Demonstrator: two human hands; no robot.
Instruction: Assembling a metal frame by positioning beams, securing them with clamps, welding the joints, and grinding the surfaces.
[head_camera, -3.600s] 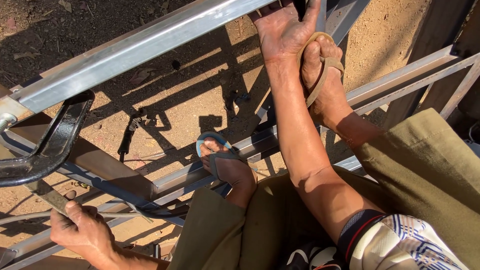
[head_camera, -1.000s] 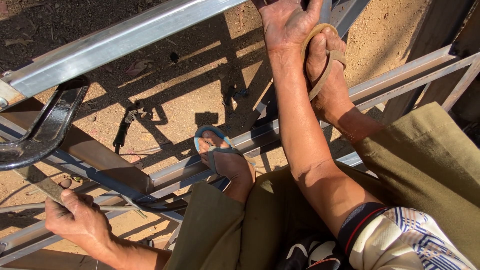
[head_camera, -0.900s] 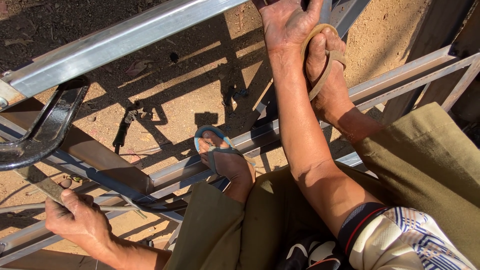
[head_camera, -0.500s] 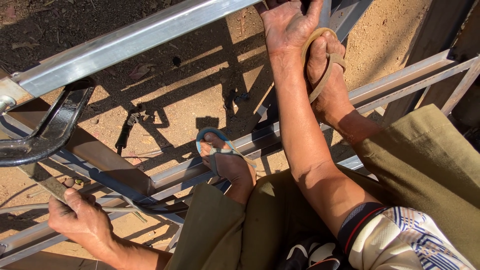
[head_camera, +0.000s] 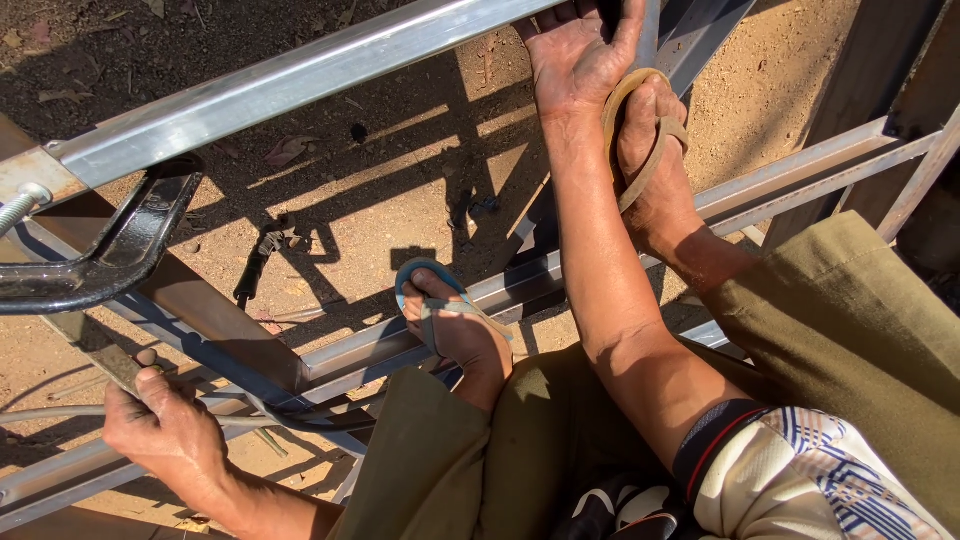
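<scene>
My right hand (head_camera: 575, 55) reaches up at the top of the view and is wrapped around a narrow upright metal bar (head_camera: 650, 25), at the end of a long slanted aluminium rail (head_camera: 300, 80). At the lower left, my left hand (head_camera: 165, 440) is closed on a flat metal bar (head_camera: 95, 350) that runs up to a black clamp (head_camera: 120, 250). The clamp's jaw sits under the rail's left end. My left foot in a blue flip-flop (head_camera: 450, 320) rests on a lower frame rail. My right foot in a tan flip-flop (head_camera: 650, 150) presses on another.
Several aluminium frame rails (head_camera: 800, 170) cross the sandy ground, over a brown beam (head_camera: 210, 310). A small dark tool (head_camera: 255, 265) lies on the dirt in the middle. A thin grey cable (head_camera: 50, 413) runs past my left hand. Dark posts stand at the right.
Both hands keep their grips. The view has drifted a little, and the left foot has shifted slightly on its rail.
</scene>
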